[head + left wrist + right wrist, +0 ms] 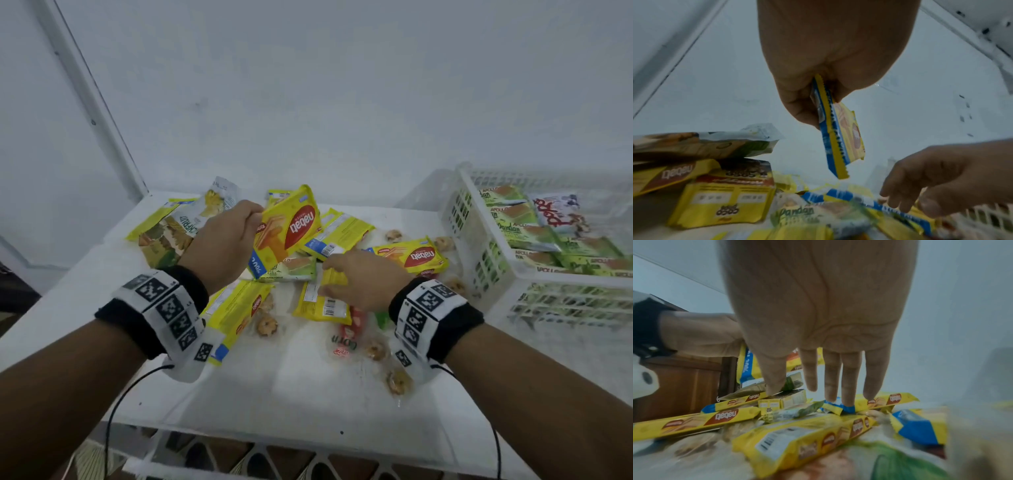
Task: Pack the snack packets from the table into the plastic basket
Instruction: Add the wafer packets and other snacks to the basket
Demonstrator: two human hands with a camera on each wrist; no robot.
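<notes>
Care now means keeping the left hand [224, 236] pinched firm on the raised wafer packet [291, 226] by its edge while the right hand [359, 277], fingers straight and spread, settles on a yellow packet [323, 305] in the table [274, 387] pile, the basket [479, 240] standing rightward.

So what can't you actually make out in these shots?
- Head view: the right hand covers whichever packet its fingertips reach.
- Head view: the plastic basket is cut off by the right edge.
- Right wrist view: the nearest packets' print is blurred.
</notes>
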